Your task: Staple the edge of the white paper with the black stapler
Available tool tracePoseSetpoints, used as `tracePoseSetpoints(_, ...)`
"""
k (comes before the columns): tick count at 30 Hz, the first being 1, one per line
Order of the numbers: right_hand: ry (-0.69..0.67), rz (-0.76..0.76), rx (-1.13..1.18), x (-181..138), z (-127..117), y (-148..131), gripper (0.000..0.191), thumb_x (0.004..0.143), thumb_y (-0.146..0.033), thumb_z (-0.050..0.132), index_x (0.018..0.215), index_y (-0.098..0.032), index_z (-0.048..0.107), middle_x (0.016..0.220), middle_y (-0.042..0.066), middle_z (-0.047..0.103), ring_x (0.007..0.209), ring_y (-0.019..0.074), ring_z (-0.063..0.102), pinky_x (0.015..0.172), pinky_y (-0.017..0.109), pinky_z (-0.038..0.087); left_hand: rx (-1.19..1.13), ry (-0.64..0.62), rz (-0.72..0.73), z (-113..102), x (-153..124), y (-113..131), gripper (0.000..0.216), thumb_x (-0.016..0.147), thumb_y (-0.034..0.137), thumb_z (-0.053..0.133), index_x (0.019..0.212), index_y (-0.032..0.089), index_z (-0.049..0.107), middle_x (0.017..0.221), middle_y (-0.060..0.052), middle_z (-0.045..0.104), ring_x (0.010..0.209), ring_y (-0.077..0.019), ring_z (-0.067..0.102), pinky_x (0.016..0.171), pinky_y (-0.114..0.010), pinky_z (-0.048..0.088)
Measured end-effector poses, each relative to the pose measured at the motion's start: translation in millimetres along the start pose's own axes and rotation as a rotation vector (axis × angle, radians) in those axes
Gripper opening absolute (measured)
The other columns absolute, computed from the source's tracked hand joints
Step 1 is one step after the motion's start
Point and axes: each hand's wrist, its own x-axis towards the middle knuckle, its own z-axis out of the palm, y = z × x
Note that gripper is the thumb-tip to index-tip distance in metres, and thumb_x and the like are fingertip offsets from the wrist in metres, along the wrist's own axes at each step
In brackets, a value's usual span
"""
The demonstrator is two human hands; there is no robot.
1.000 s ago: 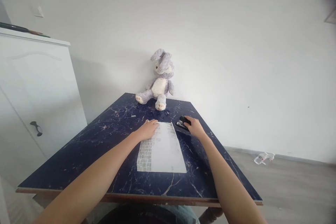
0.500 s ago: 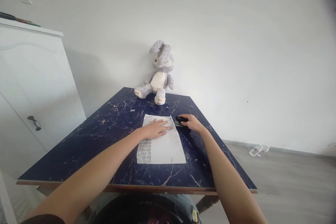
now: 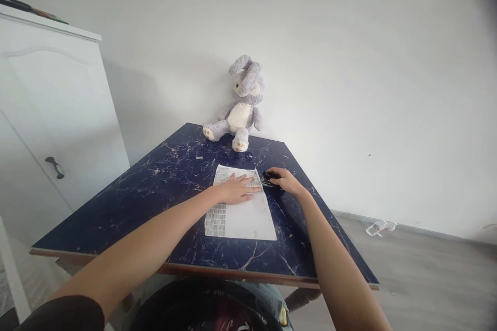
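L hand flat on paper sheet, R hand round stapler

Clock centred on sheet, 12 = far side. L hand: palm down, fingers spread, on sheet's far half, fingertips pointing approx. 2–3 o'c; grasps nothing. R hand: wrapped round black stapler at approx. 2 o'c, nose twd sheet's R edge nr far corner; can't tell if paper sits in its mouth. Sheet lies on dk blue marbled table; grey brick-like pattern down L side & along far end, rest mostly white.

Further out: white scrap on table, 11 o'c. Grey plush rabbit w/ white belly sits at 12 o'c, far edge, back to pale wall. White cabinet at 10 o'c, w/ dk handle; thin dk items on top, can't ID. Plastic item, clear/white, on grey floor, approx. 3–4 o'c, nr wall base. Person's denim at 6 o'c.
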Motion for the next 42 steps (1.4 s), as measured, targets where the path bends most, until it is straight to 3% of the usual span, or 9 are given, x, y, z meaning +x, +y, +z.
tracePoseSetpoints(6,0.015,-0.044,-0.022,0.1,5.2,-9.3,0.028,0.080,-0.028,0.058,0.104,-0.019,0.070,0.102,0.005,0.074,0.093,0.0221,0.065,0.087,0.033,0.048,-0.008,-0.004,-0.014,-1.9,1.6,9.3,0.056,0.102,0.059,0.031,0.156,0.044,0.032,0.170,-0.001,0.010,0.155,-0.0406,0.006,0.115,-0.074,0.002)
tracePoseSetpoints(12,0.075,-0.070,-0.125,1.8,16.1,-21.9,0.029,0.090,-0.043,0.054,0.099,-0.020,0.069,0.092,0.003,0.072,0.080,0.0192,0.062,0.075,0.029,0.045,0.002,0.005,-0.001,-0.1,5.6,15.7,0.058,0.102,0.062,0.029,0.156,0.042,0.033,0.170,-0.001,0.007,0.155,-0.0386,0.007,0.117,-0.071,0.002)
tracePoseSetpoints(16,0.141,0.027,-0.178,3.1,26.6,-29.6,0.040,0.096,-0.055,0.046,0.088,-0.022,0.068,0.081,0.001,0.070,0.074,0.0176,0.061,0.068,0.026,0.040,-0.013,0.007,-0.046,3.6,8.2,17.4,0.061,0.099,0.067,0.031,0.156,0.044,0.033,0.170,0.001,-0.002,0.155,-0.0402,-0.002,0.117,-0.071,-0.001)
tracePoseSetpoints(20,0.180,0.140,-0.276,4.4,34.5,-35.5,0.042,0.097,-0.057,0.044,0.088,-0.024,0.069,0.087,0.001,0.072,0.079,0.0180,0.062,0.064,0.025,0.035,-0.048,-0.001,-0.072,7.4,10.2,19.8,0.066,0.097,0.071,0.032,0.155,0.043,0.035,0.170,0.002,-0.007,0.154,-0.0407,-0.011,0.118,-0.069,-0.003)
tracePoseSetpoints(28,0.180,0.203,-0.507,6.0,43.8,-47.6,0.042,0.103,-0.045,0.035,0.091,-0.023,0.070,0.096,0.006,0.073,0.090,0.0205,0.063,0.074,0.027,0.036,-0.046,-0.016,-0.061,5.9,12.5,31.7,0.067,0.096,0.073,0.031,0.154,0.042,0.037,0.170,0.000,-0.004,0.154,-0.0404,-0.010,0.116,-0.071,-0.005)
tracePoseSetpoints(36,0.182,0.110,-0.728,4.4,55.8,-47.6,0.040,0.106,-0.038,0.031,0.099,-0.021,0.067,0.105,0.009,0.071,0.104,0.0232,0.060,0.086,0.033,0.037,-0.053,0.012,-0.064,9.8,15.5,27.8,0.067,0.095,0.074,0.033,0.152,0.041,0.043,0.170,0.000,-0.001,0.154,-0.0411,-0.007,0.116,-0.071,-0.005)
tracePoseSetpoints(42,0.126,-0.014,-0.897,-0.1,63.1,-44.9,0.045,0.107,-0.036,0.026,0.107,-0.018,0.067,0.116,0.015,0.065,0.107,0.0275,0.054,0.093,0.040,0.035,-0.029,0.000,-0.074,15.5,18.5,23.1,0.071,0.094,0.076,0.029,0.146,0.034,0.053,0.170,-0.006,0.006,0.155,-0.0382,-0.007,0.117,-0.069,-0.006)
